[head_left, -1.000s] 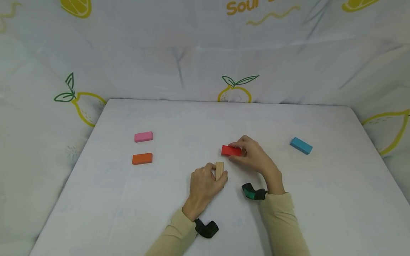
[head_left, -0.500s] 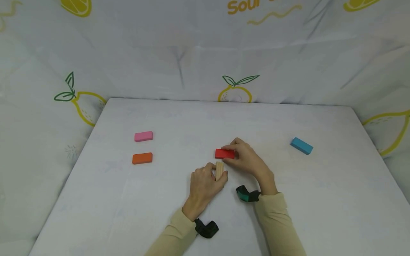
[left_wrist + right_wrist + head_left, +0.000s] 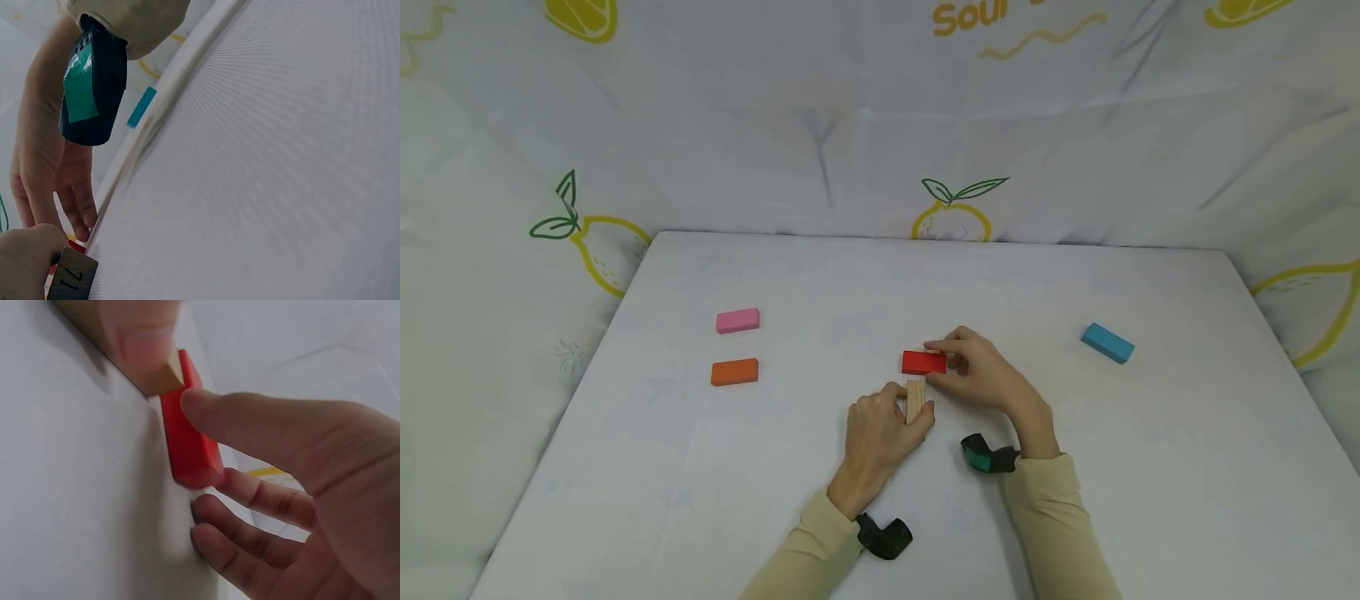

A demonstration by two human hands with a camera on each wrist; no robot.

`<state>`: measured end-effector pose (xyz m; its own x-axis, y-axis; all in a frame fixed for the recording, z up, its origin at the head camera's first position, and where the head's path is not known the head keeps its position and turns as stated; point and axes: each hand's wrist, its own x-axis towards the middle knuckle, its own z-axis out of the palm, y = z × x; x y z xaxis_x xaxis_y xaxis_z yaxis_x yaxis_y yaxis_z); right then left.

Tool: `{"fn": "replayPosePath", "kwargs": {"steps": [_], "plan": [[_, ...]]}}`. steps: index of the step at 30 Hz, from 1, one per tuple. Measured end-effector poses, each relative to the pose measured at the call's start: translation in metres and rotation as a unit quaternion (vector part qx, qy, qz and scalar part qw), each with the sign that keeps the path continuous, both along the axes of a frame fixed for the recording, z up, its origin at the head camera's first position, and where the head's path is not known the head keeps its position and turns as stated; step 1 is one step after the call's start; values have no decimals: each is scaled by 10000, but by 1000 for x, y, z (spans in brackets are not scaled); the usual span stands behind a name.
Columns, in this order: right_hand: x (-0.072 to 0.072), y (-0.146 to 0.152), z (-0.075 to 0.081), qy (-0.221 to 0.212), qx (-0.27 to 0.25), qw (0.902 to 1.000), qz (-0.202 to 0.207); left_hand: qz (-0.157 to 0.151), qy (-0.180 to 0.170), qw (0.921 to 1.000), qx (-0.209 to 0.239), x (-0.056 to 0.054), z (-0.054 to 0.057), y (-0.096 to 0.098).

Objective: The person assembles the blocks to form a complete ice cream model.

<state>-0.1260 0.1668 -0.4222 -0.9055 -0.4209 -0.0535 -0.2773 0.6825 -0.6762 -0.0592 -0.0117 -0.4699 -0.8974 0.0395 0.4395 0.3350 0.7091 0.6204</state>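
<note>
A plain wooden block (image 3: 915, 402) points away from me near the middle of the table, its sides held between the thumb and fingers of my left hand (image 3: 880, 433). Its near end carries the printed number 71 (image 3: 69, 279) in the left wrist view. Crosswise at its far end lies a red block (image 3: 917, 362). My right hand (image 3: 992, 379) pinches the right part of this red block, thumb on the near side and index finger on the far side. In the right wrist view, the wooden block's end (image 3: 167, 380) comes right up to the red block (image 3: 190, 444).
Over on the left lie a pink block (image 3: 737, 321) and an orange block (image 3: 734, 372). A blue block (image 3: 1108, 342) sits at the right. Behind the white table (image 3: 820, 283) hangs a lemon-printed curtain (image 3: 737, 125). Both wrists carry dark camera mounts.
The red block has moved left and slightly nearer, to the wooden block's far end. My right hand went with it, then shifted slightly back right along it. The left hand stays put.
</note>
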Motion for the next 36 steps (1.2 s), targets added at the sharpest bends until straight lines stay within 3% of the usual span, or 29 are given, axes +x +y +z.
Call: {"fn": "replayPosePath", "kwargs": {"steps": [15, 26, 36], "plan": [[-2, 5, -6, -28, -235, 9995, 201, -1, 172, 9998, 58, -1, -4, 2], [-1, 1, -3, -96, -224, 9988, 426, 47, -117, 9999, 74, 0, -2, 0], [0, 1, -2, -13, -156, 9988, 469, 31, 2, 9999, 101, -2, -2, 2]]}}
